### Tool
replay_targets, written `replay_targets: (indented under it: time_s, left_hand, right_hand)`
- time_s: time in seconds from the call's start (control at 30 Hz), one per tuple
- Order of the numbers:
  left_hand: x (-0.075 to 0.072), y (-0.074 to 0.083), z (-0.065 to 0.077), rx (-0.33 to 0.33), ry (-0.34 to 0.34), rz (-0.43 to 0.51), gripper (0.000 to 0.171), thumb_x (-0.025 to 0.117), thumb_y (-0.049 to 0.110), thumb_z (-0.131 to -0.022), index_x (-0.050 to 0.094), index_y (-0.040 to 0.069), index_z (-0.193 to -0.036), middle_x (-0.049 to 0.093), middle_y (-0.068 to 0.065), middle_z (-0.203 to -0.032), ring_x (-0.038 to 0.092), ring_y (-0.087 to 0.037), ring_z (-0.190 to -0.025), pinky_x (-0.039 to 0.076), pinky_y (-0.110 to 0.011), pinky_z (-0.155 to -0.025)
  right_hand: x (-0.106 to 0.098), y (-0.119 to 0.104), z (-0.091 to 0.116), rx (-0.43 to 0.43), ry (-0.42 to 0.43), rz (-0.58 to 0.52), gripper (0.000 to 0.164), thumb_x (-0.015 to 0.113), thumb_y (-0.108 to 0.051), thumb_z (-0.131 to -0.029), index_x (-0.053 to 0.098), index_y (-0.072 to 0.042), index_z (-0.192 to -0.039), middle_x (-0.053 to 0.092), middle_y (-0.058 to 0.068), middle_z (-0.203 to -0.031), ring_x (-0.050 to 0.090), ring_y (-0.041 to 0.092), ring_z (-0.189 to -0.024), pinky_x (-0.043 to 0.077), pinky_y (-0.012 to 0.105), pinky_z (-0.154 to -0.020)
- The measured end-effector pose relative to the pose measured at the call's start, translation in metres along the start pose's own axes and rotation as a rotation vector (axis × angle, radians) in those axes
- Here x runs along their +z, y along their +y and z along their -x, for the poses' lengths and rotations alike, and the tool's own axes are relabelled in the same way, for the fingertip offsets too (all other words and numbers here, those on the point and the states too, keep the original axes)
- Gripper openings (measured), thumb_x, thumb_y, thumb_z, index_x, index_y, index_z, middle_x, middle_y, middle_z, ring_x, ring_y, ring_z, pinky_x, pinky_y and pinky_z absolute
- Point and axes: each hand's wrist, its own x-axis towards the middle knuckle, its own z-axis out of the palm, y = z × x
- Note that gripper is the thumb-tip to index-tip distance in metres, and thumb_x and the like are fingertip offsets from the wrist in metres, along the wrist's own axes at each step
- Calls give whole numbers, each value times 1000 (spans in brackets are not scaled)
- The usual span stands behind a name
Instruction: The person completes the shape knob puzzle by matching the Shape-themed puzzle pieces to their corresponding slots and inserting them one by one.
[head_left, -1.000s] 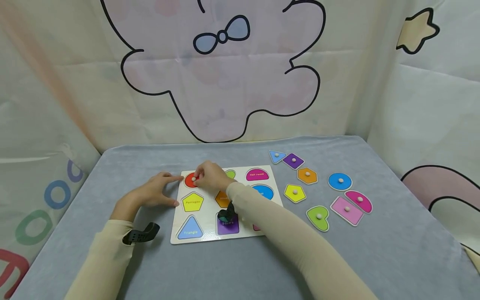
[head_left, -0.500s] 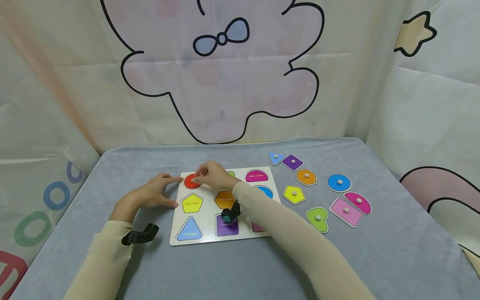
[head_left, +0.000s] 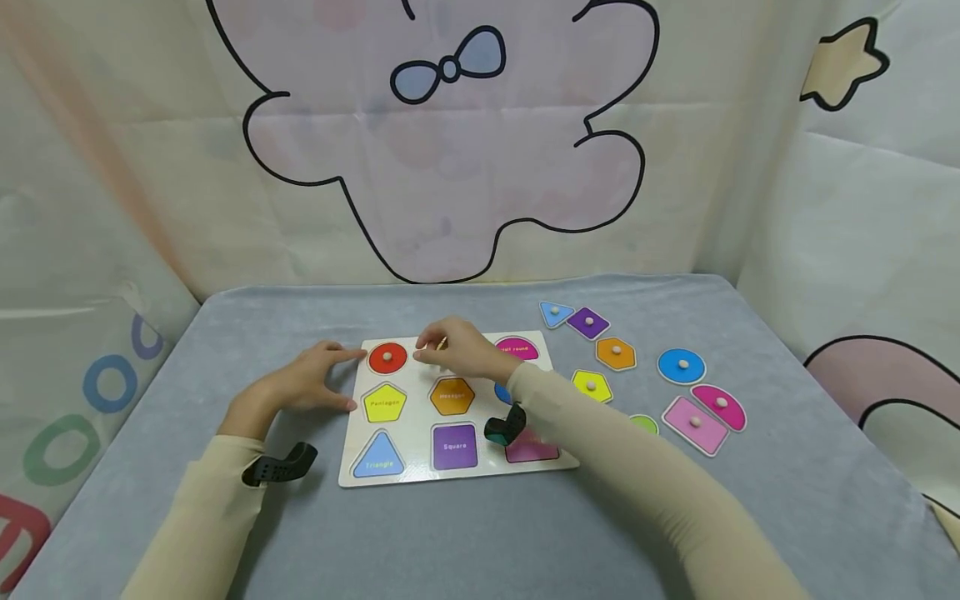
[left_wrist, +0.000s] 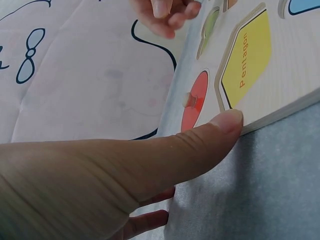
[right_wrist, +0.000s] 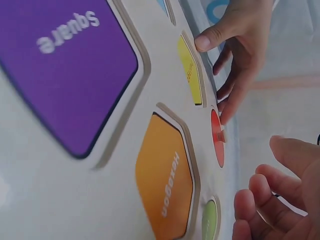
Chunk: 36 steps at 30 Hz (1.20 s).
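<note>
Left hand (head_left: 303,383), grip released, touching the left edge of the board (head_left: 417,442); red circle (head_left: 387,359) seated in its upper-left recess; right hand (head_left: 467,347), grip released, above the board; knobbed pieces (head_left: 694,427) on the bench (head_left: 420,537) at right.

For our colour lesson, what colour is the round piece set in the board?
The round piece is red, showing best in the head view.

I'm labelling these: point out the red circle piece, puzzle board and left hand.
Red circle piece (head_left: 387,357), head view, central knob.
Puzzle board (head_left: 417,422), head view, bare surface.
Left hand (head_left: 303,385), head view, its back.
</note>
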Motion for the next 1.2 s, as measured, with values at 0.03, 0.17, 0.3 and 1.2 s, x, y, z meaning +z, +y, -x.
replay_targets:
  time_s: [0.03, 0.17, 0.3, 1.2]
  left_hand:
    - [-1, 0, 0, 2, 3, -1, 92, 88, 36, -77, 43, 12, -154, 33, -33, -153, 36, -52, -136, 38, -71, -109]
    - [-2, 1, 0, 3, 6, -3, 93, 88, 36, -77, 43, 12, -154, 33, -33, -152, 36, -52, -136, 38, -71, -109]
    - [-2, 2, 1, -2, 5, -7, 94, 88, 37, -76, 42, 12, -154, 33, -33, -152, 35, -52, -136, 37, -71, -109]
    - [0, 3, 1, -23, 1, 6, 92, 88, 35, -77, 42, 13, -154, 33, -32, -152, 36, -51, -135, 39, -71, -109]
  right_hand:
    - [-2, 1, 2, -2, 6, 9, 21, 69, -27, -97, 73, -11, -111, 64, 3, -98, 56, 18, -93, 49, 21, -73]
    - [-11, 3, 14, -12, 25, 19, 20, 70, -25, -97, 74, -10, -110, 65, 4, -97, 57, 19, -89, 50, 20, -70]
    - [-18, 5, 27, -35, 43, 18, 20, 71, -24, -96, 74, -8, -108, 64, 5, -94, 57, 21, -84, 50, 20, -66]
    - [-65, 53, 127, -22, 147, 58, 23, 72, -22, -93, 74, -6, -110, 67, 4, -92, 57, 16, -82, 51, 22, -69]
